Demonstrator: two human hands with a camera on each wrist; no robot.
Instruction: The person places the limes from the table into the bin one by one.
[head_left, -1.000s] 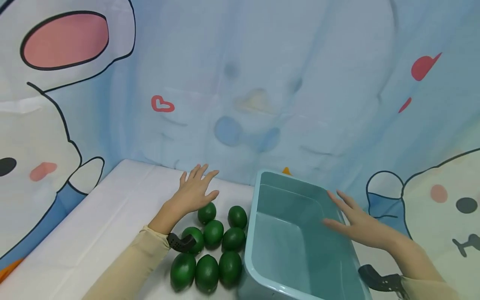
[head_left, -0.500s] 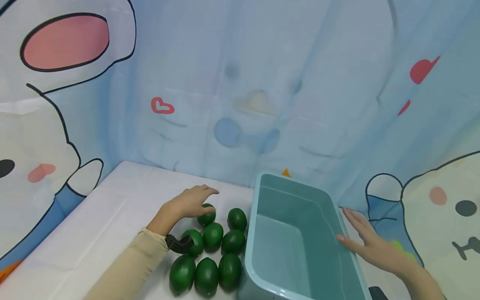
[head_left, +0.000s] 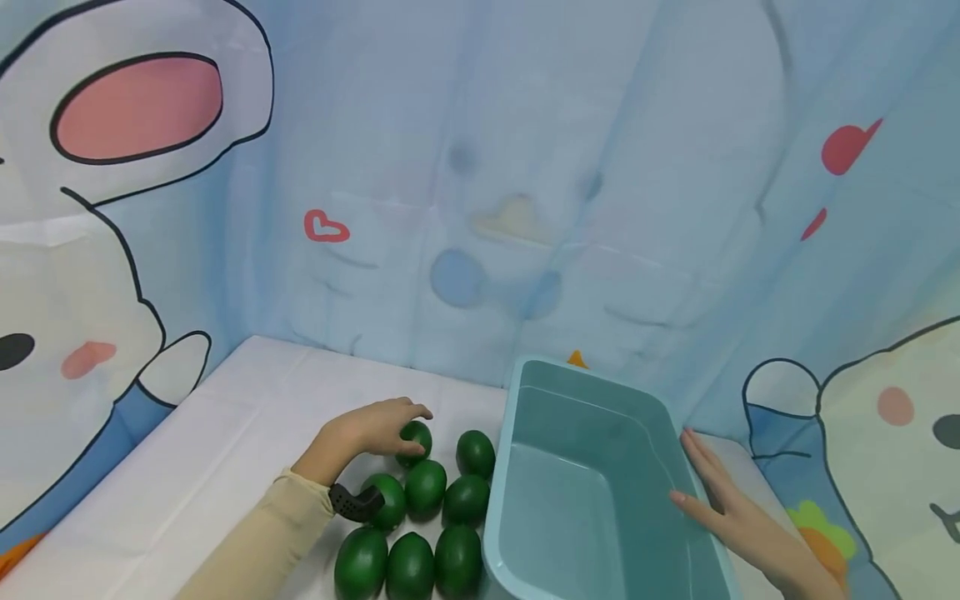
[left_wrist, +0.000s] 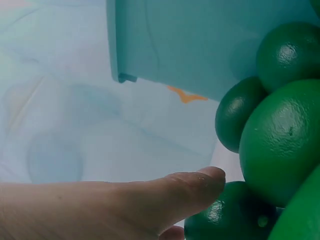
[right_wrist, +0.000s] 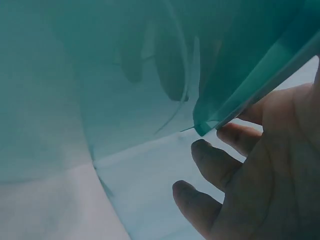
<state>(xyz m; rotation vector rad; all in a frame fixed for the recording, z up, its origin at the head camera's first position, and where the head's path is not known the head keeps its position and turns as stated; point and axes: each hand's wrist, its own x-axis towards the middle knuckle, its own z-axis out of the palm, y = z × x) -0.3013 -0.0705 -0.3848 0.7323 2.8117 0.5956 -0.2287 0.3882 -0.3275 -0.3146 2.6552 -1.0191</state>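
Head view: the left hand (head_left: 367,429) curled round one green fruit (head_left: 420,434), while the right hand (head_left: 738,517) was over at the blue-green bin (head_left: 558,517)!
Down at the left fingers, it was narrow stuff: they arched over the far side of the fruit, the thumb crossed its near side, and the left wrist view also had that thumb lying against it. The fruit sat inside their curve, low at the white cloth (head_left: 300,392); lifted or not, one could not tell. Seven more green fruits (head_left: 425,492) clustered nearer than the left thumb and off to the right of the fingertips. And the right fingers? Nearly straight, wide of their thumb, along the bin's outer side, with the thumb tip over the rim.
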